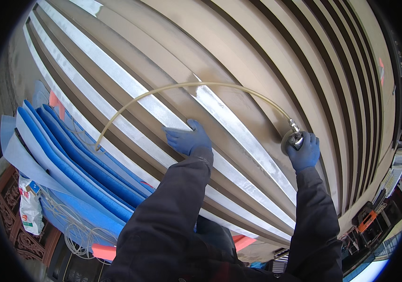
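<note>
My right hand [306, 152], in a blue glove, is wrapped round a small air sander [294, 141] with a round disc, which rests against a large slatted brown panel [252, 117]. A yellowish air hose [182, 85] runs from the sander's metal fitting and arches leftward over the panel. My left hand [190, 139], also gloved in blue, lies flat on the slats with its fingers stretched out and holds nothing. Between and left of my hands, several slats show bright silver strips [229, 117], while the slats on the right are evenly tan.
Blue padded sheets [69, 155] are stacked at the left edge, with a coil of thin pale tubing [81, 237] and a white bag [31, 207] below. Pinkish foam pieces [103, 251] show under the panel. An orange-framed item [365, 218] stands at the lower right.
</note>
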### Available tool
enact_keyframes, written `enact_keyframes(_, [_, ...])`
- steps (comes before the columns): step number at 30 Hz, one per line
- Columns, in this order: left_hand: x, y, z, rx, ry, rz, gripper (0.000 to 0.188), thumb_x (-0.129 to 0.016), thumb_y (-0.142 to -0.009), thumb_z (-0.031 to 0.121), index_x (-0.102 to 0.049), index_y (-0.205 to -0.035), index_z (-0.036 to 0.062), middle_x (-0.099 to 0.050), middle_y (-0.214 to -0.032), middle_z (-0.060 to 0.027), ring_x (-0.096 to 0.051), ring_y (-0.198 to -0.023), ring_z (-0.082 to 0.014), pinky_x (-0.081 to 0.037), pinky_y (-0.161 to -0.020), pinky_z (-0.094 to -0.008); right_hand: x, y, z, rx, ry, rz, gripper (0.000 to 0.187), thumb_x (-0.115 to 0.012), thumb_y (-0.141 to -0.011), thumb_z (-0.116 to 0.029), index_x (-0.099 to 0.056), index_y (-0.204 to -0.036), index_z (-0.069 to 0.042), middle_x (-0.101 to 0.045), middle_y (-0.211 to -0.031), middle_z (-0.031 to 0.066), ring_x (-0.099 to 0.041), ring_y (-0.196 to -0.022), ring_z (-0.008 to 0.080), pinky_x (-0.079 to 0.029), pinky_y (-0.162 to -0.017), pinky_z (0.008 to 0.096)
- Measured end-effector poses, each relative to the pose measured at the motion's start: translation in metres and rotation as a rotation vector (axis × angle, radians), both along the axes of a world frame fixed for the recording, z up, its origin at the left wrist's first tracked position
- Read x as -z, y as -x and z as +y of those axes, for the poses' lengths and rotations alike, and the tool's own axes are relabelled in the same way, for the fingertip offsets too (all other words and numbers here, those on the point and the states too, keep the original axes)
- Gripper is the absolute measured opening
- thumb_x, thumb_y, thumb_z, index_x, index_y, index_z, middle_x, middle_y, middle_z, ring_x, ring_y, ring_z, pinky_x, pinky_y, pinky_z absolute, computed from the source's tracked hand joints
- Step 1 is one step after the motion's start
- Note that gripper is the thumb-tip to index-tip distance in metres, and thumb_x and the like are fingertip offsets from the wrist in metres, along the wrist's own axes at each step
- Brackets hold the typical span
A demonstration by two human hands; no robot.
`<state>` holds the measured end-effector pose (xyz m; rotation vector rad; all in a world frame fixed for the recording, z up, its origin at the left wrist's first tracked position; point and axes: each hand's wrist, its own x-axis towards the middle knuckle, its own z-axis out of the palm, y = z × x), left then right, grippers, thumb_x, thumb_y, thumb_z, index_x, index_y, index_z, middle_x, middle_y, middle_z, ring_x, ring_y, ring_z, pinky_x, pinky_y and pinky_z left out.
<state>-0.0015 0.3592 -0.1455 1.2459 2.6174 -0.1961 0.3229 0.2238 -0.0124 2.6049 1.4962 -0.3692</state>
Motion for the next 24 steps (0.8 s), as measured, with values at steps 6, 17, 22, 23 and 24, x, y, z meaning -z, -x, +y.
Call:
enact_keyframes(6, [-0.007,0.000,0.002,-0.009,0.017,-0.015,0.101,-0.056,-0.110,0.058,-0.022,-0.170,-0.0161,-0.045,-0.167,-0.0304,-0.049,-0.154,-0.0391,-0.042,-0.129,-0.0472,0.012,0.036,0.097,-0.059,-0.158,-0.014,0.045,-0.088,-0.084,-0.040,-0.073,-0.117,-0.014,-0.071,-0.110,0.0139,-0.068,-0.105,0.0379,-0.059,-0.087,0.0515])
enact_keyframes(17, [-0.001,0.001,0.000,-0.006,-0.117,-0.048,0.102,-0.062,-0.106,0.052,-0.022,-0.170,-0.0168,-0.048,-0.159,-0.0297,-0.051,-0.146,-0.0413,-0.044,-0.125,-0.0511,0.018,0.065,0.185,-0.129,-0.186,-0.029,0.047,-0.081,-0.091,-0.050,-0.074,-0.120,-0.014,-0.072,-0.111,0.0156,-0.069,-0.104,0.0381,-0.059,-0.086,0.0523])
enact_keyframes(22, [-0.009,0.001,-0.002,-0.014,-0.108,-0.094,0.107,-0.068,-0.104,0.050,-0.019,-0.170,-0.0175,-0.047,-0.158,-0.0304,-0.050,-0.146,-0.0426,-0.043,-0.124,-0.0532,0.016,0.060,0.181,-0.136,-0.161,-0.018,0.053,-0.084,-0.086,-0.042,-0.073,-0.127,-0.011,-0.072,-0.117,0.0153,-0.067,-0.110,0.0384,-0.057,-0.095,0.0504])
enact_keyframes(23, [-0.010,0.003,-0.004,-0.011,-0.136,-0.121,0.108,-0.068,-0.104,0.051,-0.018,-0.170,-0.0176,-0.046,-0.158,-0.0309,-0.049,-0.147,-0.0430,-0.042,-0.124,-0.0538,0.015,0.056,0.180,-0.163,-0.170,-0.032,0.054,-0.085,-0.085,-0.041,-0.073,-0.127,-0.011,-0.072,-0.117,0.0151,-0.067,-0.111,0.0384,-0.057,-0.095,0.0501])
enact_keyframes(24, [-0.010,0.005,-0.002,-0.013,-0.146,-0.170,0.109,-0.069,-0.103,0.052,-0.017,-0.170,-0.0177,-0.046,-0.158,-0.0314,-0.048,-0.147,-0.0433,-0.042,-0.124,-0.0543,0.014,0.054,0.177,-0.177,-0.207,-0.046,0.053,-0.087,-0.082,-0.038,-0.073,-0.125,-0.010,-0.072,-0.117,0.0142,-0.067,-0.110,0.0377,-0.057,-0.095,0.0493])
